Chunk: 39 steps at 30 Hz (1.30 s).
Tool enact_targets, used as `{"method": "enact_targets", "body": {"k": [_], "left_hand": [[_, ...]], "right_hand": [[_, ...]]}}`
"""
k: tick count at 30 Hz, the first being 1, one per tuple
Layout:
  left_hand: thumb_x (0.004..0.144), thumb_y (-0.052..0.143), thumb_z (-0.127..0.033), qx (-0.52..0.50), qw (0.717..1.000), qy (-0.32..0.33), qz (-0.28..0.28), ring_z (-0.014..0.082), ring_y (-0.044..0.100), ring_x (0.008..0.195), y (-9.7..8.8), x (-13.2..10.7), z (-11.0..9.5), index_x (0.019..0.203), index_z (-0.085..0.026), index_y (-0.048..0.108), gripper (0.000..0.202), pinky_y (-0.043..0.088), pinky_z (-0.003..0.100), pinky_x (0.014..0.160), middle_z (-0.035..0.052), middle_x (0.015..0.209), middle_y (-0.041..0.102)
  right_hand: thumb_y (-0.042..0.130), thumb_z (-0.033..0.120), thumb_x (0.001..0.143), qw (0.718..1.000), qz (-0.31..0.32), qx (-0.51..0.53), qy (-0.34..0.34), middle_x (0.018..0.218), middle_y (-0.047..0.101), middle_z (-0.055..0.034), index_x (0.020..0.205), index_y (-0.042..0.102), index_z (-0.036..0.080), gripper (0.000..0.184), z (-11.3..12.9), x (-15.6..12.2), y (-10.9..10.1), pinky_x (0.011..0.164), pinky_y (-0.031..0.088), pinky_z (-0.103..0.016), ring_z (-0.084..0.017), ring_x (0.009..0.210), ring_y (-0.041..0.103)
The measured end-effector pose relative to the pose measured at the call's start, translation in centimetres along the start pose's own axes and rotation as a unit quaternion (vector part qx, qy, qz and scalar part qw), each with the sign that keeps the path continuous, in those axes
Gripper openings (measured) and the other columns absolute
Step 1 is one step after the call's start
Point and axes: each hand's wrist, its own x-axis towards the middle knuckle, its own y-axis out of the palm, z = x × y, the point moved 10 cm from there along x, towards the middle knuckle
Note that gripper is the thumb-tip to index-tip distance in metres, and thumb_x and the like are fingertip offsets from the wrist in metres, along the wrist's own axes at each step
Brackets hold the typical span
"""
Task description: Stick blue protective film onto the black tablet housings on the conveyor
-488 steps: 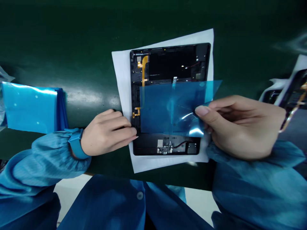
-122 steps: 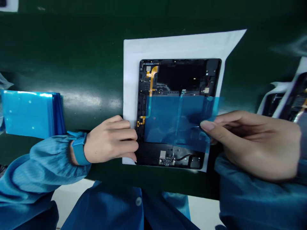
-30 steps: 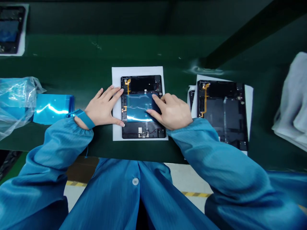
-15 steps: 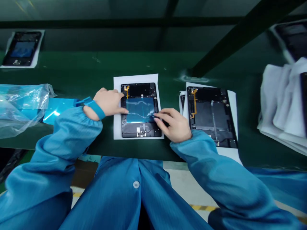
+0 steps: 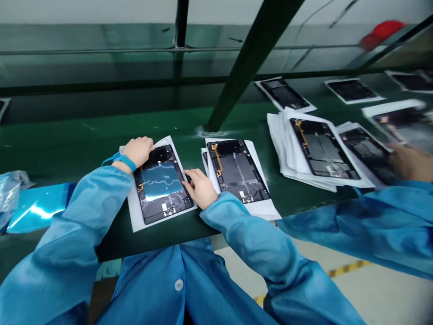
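Observation:
An opened black tablet (image 5: 158,205) lies on a white sheet (image 5: 135,216) on the green belt, with a blue film (image 5: 161,180) stuck over its middle. My left hand (image 5: 138,151) is curled over the tablet's far left corner. My right hand (image 5: 200,186) has bent fingers gripping the tablet's right edge. The tablet and sheet sit turned at a slant to the belt's edge.
A second opened tablet (image 5: 238,171) on paper lies just right of my right hand. Further right is a stack of sheets with tablets (image 5: 321,149) and a co-worker's hand (image 5: 411,162). A pile of blue films (image 5: 37,207) and a plastic bag (image 5: 10,192) lie left. A green post (image 5: 250,58) slants behind.
The right hand laid the blue film down and pressed it flat. Both hands then went to the tablet's edges, and the tablet and sheet have turned askew. The view has swung right.

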Motion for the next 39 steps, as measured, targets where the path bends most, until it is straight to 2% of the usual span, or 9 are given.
{"method": "enact_targets", "body": {"k": [4,8,13,16,21,25,29,33,39], "left_hand": [[0.102,0.035,-0.030,0.008,0.999,-0.013,-0.044,0.0311,0.063,0.102,-3.0,-2.0,1.0,0.105,-0.017,0.063,0.031,0.050,0.043,0.086,0.0154,0.106,0.065],[0.105,0.029,-0.035,0.010,0.992,-0.051,-0.116,0.0303,0.062,0.108,-8.1,-4.5,2.3,0.110,-0.020,0.061,0.036,0.051,0.044,0.091,0.0136,0.110,0.062],[0.104,0.040,-0.045,-0.034,0.958,-0.144,-0.247,0.0311,0.053,0.129,-12.5,-8.8,5.2,0.133,-0.017,0.052,0.042,0.045,0.047,0.110,0.0145,0.134,0.054],[0.101,0.045,-0.049,-0.059,0.950,-0.145,-0.269,0.0317,0.046,0.137,-10.9,-11.6,5.4,0.142,-0.015,0.044,0.054,0.041,0.049,0.116,0.0172,0.141,0.050],[0.100,0.044,-0.046,-0.128,0.969,-0.129,-0.168,0.0334,0.053,0.130,-3.1,-14.1,4.4,0.134,-0.014,0.053,0.047,0.044,0.054,0.111,0.0175,0.132,0.059],[0.099,0.045,-0.046,-0.160,0.972,-0.123,-0.124,0.0333,0.053,0.131,0.6,-14.2,4.6,0.129,-0.014,0.057,0.045,0.045,0.054,0.111,0.0161,0.129,0.062],[0.098,0.044,-0.051,-0.185,0.969,-0.121,-0.111,0.0348,0.051,0.133,1.0,-14.0,5.4,0.129,-0.016,0.057,0.048,0.042,0.058,0.112,0.0165,0.130,0.062],[0.098,0.038,-0.059,-0.231,0.962,-0.121,-0.079,0.0345,0.053,0.130,0.1,-13.7,4.2,0.125,-0.018,0.061,0.054,0.043,0.056,0.109,0.0151,0.128,0.062],[0.097,0.048,-0.048,-0.326,0.941,-0.014,0.087,0.0203,0.073,0.082,0.7,-9.4,-10.3,0.105,-0.025,0.070,0.033,0.059,0.037,0.079,0.0042,0.090,0.076]], "right_hand": [[0.050,0.032,0.098,0.999,0.019,0.023,0.021,0.117,0.067,-0.0151,0.132,0.061,0.014,0.041,-0.6,0.5,-0.2,0.082,0.056,-0.035,-0.015,0.069,0.062],[0.044,0.047,0.101,0.995,0.082,0.058,0.003,0.075,0.067,-0.0037,0.091,0.072,0.018,0.041,0.1,1.8,0.7,0.065,0.049,-0.028,-0.015,0.062,0.059],[0.036,0.049,0.102,0.998,0.043,0.043,0.032,0.078,0.066,-0.0060,0.090,0.069,0.017,0.047,1.0,7.9,1.2,0.075,0.046,-0.030,-0.018,0.074,0.060],[0.036,0.044,0.102,0.997,0.010,0.010,0.075,0.080,0.065,-0.0080,0.084,0.066,0.017,0.044,0.5,14.8,1.6,0.081,0.045,-0.031,-0.020,0.079,0.059],[0.035,0.032,0.103,0.987,-0.024,-0.034,0.156,0.097,0.067,-0.0181,0.095,0.068,0.011,0.040,-1.5,26.1,2.2,0.094,0.045,-0.039,-0.026,0.096,0.062],[0.041,0.031,0.101,0.982,-0.025,-0.058,0.179,0.108,0.067,-0.0254,0.107,0.068,0.003,0.039,-2.1,29.1,2.1,0.100,0.046,-0.047,-0.031,0.108,0.062],[0.053,0.030,0.097,0.987,-0.022,-0.080,0.139,0.114,0.071,-0.0183,0.119,0.069,0.009,0.034,-2.7,24.6,-1.4,0.107,0.044,-0.048,-0.029,0.115,0.063],[0.058,0.042,0.094,0.991,-0.041,-0.099,0.080,0.101,0.076,-0.0110,0.107,0.076,0.018,0.033,-5.3,13.4,-9.4,0.091,0.053,-0.040,-0.023,0.092,0.071],[0.061,0.063,0.086,0.946,-0.151,-0.191,0.213,0.071,0.069,-0.0134,0.081,0.073,0.027,0.038,-14.9,-2.4,-20.3,0.067,0.046,-0.046,-0.031,0.071,0.067]]}}
